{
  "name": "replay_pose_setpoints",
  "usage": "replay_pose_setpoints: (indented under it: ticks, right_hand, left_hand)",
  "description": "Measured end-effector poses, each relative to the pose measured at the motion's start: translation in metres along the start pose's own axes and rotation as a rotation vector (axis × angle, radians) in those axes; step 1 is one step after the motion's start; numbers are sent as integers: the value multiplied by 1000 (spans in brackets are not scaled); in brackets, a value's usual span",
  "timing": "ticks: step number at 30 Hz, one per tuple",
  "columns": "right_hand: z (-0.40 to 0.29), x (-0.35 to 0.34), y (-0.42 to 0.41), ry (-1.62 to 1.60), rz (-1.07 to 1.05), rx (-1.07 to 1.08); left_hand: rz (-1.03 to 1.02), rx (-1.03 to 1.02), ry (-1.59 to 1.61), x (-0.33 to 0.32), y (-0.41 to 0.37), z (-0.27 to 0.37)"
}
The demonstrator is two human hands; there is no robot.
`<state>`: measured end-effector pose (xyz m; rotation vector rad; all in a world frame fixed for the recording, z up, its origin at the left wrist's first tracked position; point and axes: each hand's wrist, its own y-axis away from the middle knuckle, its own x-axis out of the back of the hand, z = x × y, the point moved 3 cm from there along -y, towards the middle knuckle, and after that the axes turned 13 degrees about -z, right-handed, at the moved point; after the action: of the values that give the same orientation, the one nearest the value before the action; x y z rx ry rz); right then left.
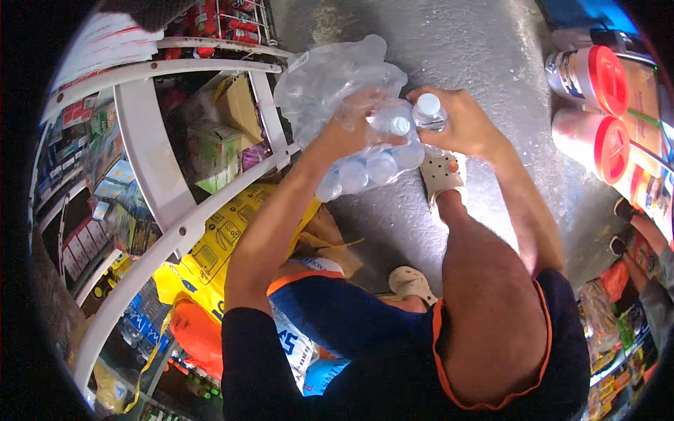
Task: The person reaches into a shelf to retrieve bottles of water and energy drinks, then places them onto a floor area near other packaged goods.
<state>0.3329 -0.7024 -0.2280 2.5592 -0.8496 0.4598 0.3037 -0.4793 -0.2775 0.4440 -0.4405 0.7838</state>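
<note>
A clear plastic bottle with a white cap (429, 108) stands upright in my right hand (466, 121), with the fingers and thumb wrapped around it. Just left of it, my left hand (358, 118) grips a shrink-wrapped pack of bottles (366, 171), partly behind the loose clear film. A second white-capped bottle (399, 126) shows beside that hand, at the pack's edge. Rounded bottle ends line the pack's near side. Crumpled film (337, 68) billows over its far side and hides what lies under it.
White metal shelving (158, 152) with cartons runs along the left. A yellow printed bag (237, 216) lies under my left arm. White tubs with red lids (611, 79) stand at right. My clog (445, 171) is close below the bottle. Another person's legs (640, 247) show at far right.
</note>
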Motion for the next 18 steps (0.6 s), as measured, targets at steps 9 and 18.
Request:
replay_pose_setpoints:
  ticks: [9, 18]
  right_hand:
    - [0, 4, -2, 37, -28, -13]
    - [-5, 8, -5, 190, 187, -139]
  left_hand:
    - [-194, 275, -187, 22, 4, 14]
    - [-247, 336, -88, 8, 27, -31]
